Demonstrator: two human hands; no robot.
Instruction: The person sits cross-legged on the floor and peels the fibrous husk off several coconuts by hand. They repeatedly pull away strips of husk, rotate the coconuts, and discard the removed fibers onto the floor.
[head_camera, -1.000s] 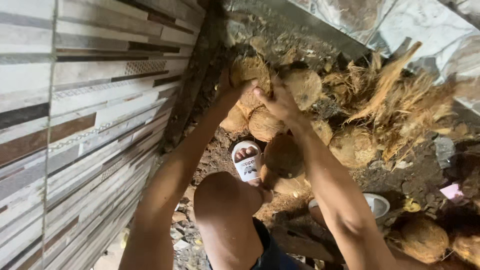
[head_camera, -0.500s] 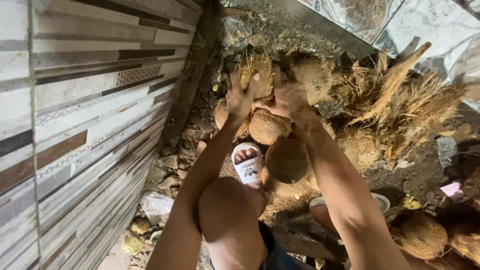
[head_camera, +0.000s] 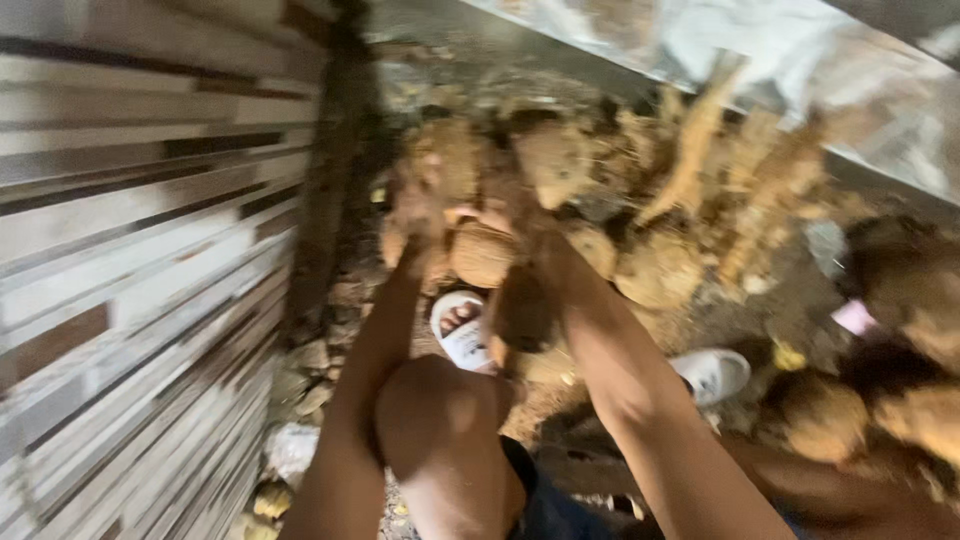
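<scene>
Two outstretched hands, left hand and right hand, clamp together on a brown, fibrous coconut above the heap.

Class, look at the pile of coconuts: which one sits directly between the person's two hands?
The round brown coconut, just above the white sandal. The left hand and right hand flank it; the others lie farther right.

1 head-worn view, looking steeply down, close over outstretched arms, blurred, facing a ground-level coconut pile
</scene>
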